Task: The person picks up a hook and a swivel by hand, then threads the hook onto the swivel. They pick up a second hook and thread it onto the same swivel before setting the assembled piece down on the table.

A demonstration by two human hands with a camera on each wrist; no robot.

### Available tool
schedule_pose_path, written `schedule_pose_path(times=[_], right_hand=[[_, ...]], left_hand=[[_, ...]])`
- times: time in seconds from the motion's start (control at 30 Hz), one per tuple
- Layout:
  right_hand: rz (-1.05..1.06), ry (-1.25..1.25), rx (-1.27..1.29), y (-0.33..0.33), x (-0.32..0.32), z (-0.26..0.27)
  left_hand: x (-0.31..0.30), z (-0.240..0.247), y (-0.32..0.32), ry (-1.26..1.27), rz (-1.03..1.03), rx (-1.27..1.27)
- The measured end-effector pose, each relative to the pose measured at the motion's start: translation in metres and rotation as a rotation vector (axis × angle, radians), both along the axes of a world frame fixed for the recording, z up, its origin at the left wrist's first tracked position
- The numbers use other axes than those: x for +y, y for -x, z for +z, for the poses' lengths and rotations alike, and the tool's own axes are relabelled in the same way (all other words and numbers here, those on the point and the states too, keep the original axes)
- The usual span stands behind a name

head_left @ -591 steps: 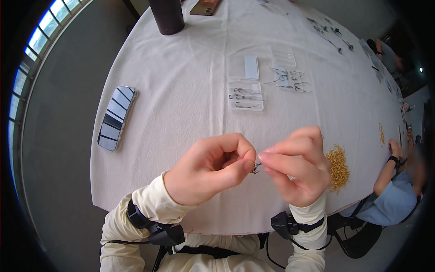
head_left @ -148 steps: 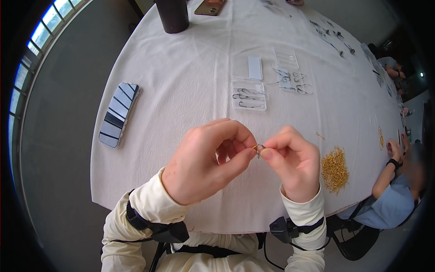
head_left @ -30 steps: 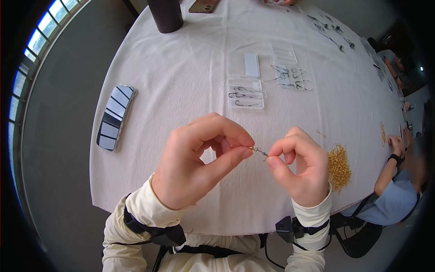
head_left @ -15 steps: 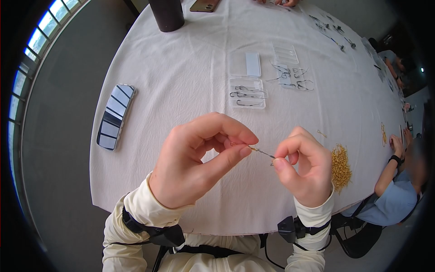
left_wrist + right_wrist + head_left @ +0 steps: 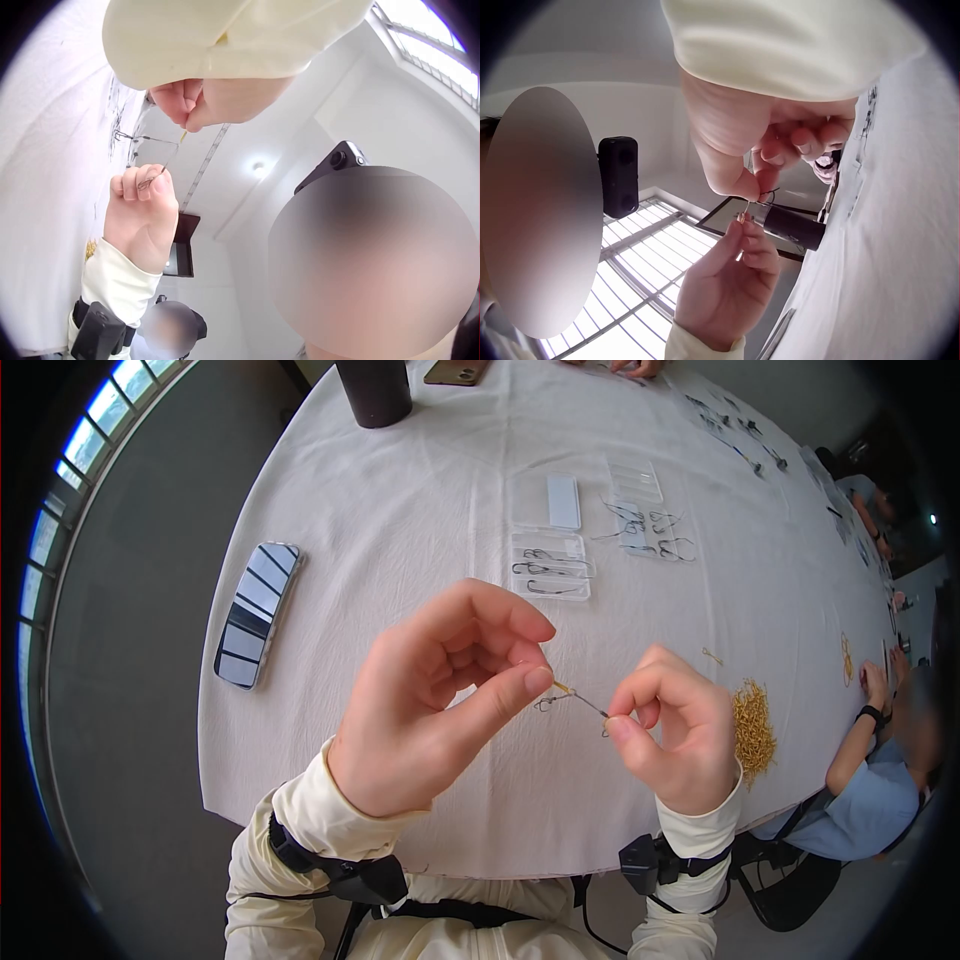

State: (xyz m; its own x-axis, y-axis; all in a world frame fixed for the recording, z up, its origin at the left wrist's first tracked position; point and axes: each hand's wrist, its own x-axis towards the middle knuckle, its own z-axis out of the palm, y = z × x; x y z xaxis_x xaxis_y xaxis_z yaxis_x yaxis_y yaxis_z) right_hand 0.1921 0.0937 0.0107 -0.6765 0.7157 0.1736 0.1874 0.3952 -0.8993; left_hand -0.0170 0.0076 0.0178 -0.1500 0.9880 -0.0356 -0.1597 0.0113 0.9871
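Note:
The left hand (image 5: 425, 705) pinches a small gold clip (image 5: 563, 687) between thumb and a curled finger, its index finger raised apart. From the clip a thin dark wire (image 5: 590, 705) runs to the right hand (image 5: 675, 730), whose thumb and index finger pinch its far end. A dark hook (image 5: 545, 704) hangs beside the clip, under the left thumb tip. The left wrist view shows the wire spanning between the left hand (image 5: 225, 101) and the right hand (image 5: 142, 217). In the right wrist view, the fingertips of both hands are close together; fine details are too small to tell.
A gold pile (image 5: 754, 732) lies right of the right hand, a single gold piece (image 5: 712, 657) above it. Beyond the hands are a clear box with hooks (image 5: 552, 588) and more hooks (image 5: 672, 550). A phone (image 5: 257, 616) lies left; a dark cup (image 5: 376, 395) stands farther back.
The left index finger has lifted away from the thumb, and the left hand has shifted slightly. A dark hook now shows beside the clip. Earlier, the fingertips of both hands were closer together.

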Motion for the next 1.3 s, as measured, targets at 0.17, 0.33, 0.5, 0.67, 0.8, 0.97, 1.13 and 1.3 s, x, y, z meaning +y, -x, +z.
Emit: schedule_pose_path(times=[0.17, 0.33, 0.5, 0.67, 0.8, 0.97, 1.13, 1.3], right_hand=[[0.053, -0.053, -0.073, 0.003, -0.002, 0.000], [0.076, -0.156, -0.084, 0.007, -0.003, -0.001], [0.088, -0.256, -0.060, 0.010, -0.003, -0.011], [0.046, 0.204, 0.139, 0.008, -0.002, -0.011], [0.104, 0.341, 0.244, 0.008, 0.000, -0.014], [0.093, 0.525, 0.319, 0.010, -0.002, -0.022], [0.069, 0.575, 0.379, 0.012, -0.003, -0.020], [0.063, 0.574, 0.428, 0.011, -0.004, -0.019]], left_hand=[[0.000, -0.003, -0.005, -0.071, 0.078, 0.003], [0.000, -0.008, -0.009, -0.142, 0.129, 0.011], [0.000, -0.007, -0.004, -0.205, 0.025, 0.222], [-0.001, -0.003, -0.006, -0.193, 0.014, 0.220], [-0.002, -0.002, -0.006, -0.169, 0.008, 0.096], [-0.003, 0.002, -0.006, -0.077, 0.019, -0.024], [-0.001, 0.003, -0.006, -0.136, 0.039, -0.024], [-0.002, 0.003, -0.008, -0.191, 0.032, 0.138]])
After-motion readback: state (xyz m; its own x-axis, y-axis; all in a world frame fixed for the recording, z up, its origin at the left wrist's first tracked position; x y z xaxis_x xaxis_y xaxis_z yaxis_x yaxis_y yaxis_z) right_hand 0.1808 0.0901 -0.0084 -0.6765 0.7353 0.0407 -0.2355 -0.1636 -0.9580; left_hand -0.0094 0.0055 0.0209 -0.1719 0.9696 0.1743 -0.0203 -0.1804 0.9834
